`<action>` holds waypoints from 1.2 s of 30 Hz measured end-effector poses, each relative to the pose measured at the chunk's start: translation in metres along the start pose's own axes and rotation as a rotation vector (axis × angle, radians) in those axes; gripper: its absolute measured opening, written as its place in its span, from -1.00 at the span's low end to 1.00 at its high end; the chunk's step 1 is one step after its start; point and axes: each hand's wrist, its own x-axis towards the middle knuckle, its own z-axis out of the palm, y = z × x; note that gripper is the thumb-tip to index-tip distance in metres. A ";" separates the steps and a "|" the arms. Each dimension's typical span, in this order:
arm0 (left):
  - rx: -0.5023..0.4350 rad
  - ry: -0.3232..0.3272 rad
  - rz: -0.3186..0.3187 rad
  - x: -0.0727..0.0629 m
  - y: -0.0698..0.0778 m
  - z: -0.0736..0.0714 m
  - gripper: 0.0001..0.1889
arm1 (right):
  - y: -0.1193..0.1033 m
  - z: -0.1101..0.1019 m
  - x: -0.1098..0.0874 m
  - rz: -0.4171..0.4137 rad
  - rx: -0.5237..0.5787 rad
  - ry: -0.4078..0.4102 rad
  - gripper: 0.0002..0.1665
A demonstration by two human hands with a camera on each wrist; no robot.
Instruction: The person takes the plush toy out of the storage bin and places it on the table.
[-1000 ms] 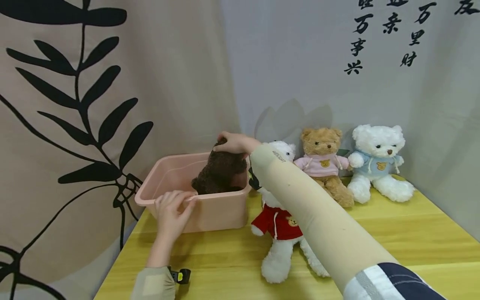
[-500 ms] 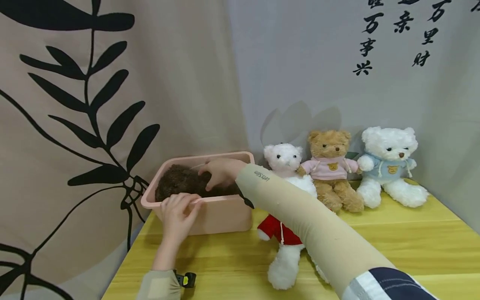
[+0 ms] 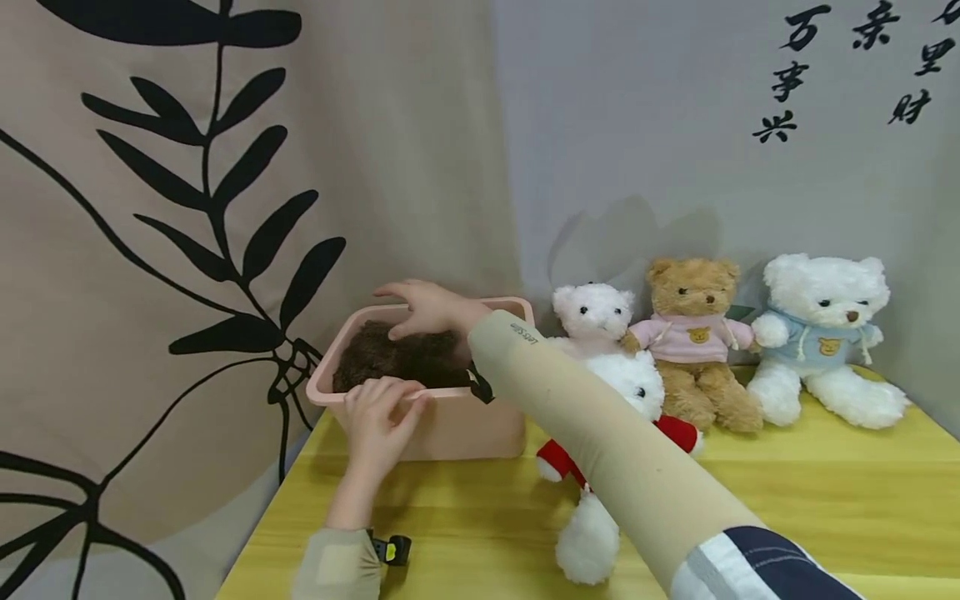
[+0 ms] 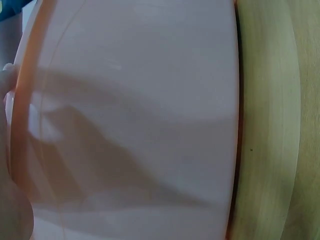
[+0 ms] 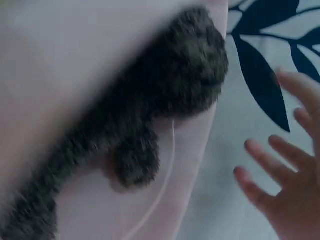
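A dark brown plush bear (image 3: 375, 357) lies inside a pink plastic tub (image 3: 465, 427) on the table's left part. My left hand (image 3: 378, 421) grips the tub's near rim, fingers over the top and thumb against it. In the left wrist view, the tub's outer wall (image 4: 140, 75) fills most of the picture. Above the bear is my right hand (image 3: 433, 310), fingers spread and holding nothing. The right wrist view has the bear's head (image 5: 195, 65) and body along the tub, with the right hand's fingers (image 5: 267, 160) apart from it.
To the right sit a white bear in red (image 3: 630, 385), partly behind my right arm, another white bear (image 3: 594, 312), a tan bear in pink (image 3: 693, 337) and a white bear in blue (image 3: 821, 325). A printed curtain (image 3: 420, 167) hangs behind the wooden table (image 3: 787, 492).
The brown bear went from upright in my right hand to lying in the tub. My right hand let go and lifted off it. The left hand stays on the rim; the head view shifted.
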 end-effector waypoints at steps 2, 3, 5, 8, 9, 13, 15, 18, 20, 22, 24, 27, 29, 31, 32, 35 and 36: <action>-0.004 -0.005 -0.003 0.000 0.002 0.003 -0.85 | 0.007 -0.005 0.000 0.002 0.054 0.074 -0.19; -0.007 -0.003 -0.001 0.000 0.003 0.005 -0.85 | 0.011 -0.007 0.000 0.006 0.055 0.110 -0.20; -0.012 -0.002 -0.003 0.001 0.004 0.007 -0.85 | 0.020 -0.010 0.000 0.013 0.021 0.174 -0.17; -0.016 -0.001 0.000 0.003 0.006 0.009 -0.85 | 0.031 -0.013 -0.001 0.046 -0.087 0.226 -0.09; -0.018 -0.004 0.001 0.003 0.007 0.009 -0.85 | 0.034 -0.014 -0.001 0.057 -0.135 0.233 -0.07; -0.013 -0.013 -0.003 0.004 0.009 0.011 -0.85 | 0.043 -0.013 0.001 0.021 -0.323 0.274 -0.04; -0.011 -0.011 -0.006 0.004 0.010 0.012 -0.85 | 0.046 -0.008 0.002 -0.026 -0.414 0.286 -0.02; -0.006 -0.010 -0.010 0.003 0.011 0.012 -0.86 | 0.051 0.007 0.005 -0.093 -0.497 0.226 0.14; -0.005 -0.016 -0.009 0.004 0.011 0.012 -0.86 | 0.052 0.017 0.006 -0.109 -0.484 0.133 0.29; -0.004 -0.022 -0.008 0.004 0.012 0.011 -0.85 | 0.051 0.026 0.008 -0.111 -0.460 0.047 0.40; -0.003 -0.019 -0.003 0.004 0.011 0.010 -0.85 | 0.049 0.033 0.011 -0.118 -0.441 -0.004 0.45; 0.004 -0.005 -0.002 0.004 0.009 0.007 -0.84 | 0.044 0.040 0.017 -0.153 -0.448 -0.026 0.46; 0.006 0.001 -0.004 0.003 0.007 0.004 -0.85 | 0.041 0.044 0.021 -0.196 -0.484 -0.034 0.46; 0.004 -0.006 -0.010 0.001 0.006 0.001 -0.84 | 0.038 0.047 0.023 -0.230 -0.515 -0.045 0.46; 0.002 -0.013 -0.014 0.001 0.006 0.000 -0.84 | 0.036 0.049 0.024 -0.242 -0.534 -0.052 0.46; -0.008 -0.034 -0.024 0.000 0.005 -0.002 -0.85 | 0.034 0.052 0.025 -0.270 -0.558 -0.063 0.45; -0.010 -0.037 -0.026 -0.001 0.005 -0.002 -0.84 | 0.033 0.052 0.025 -0.275 -0.555 -0.064 0.45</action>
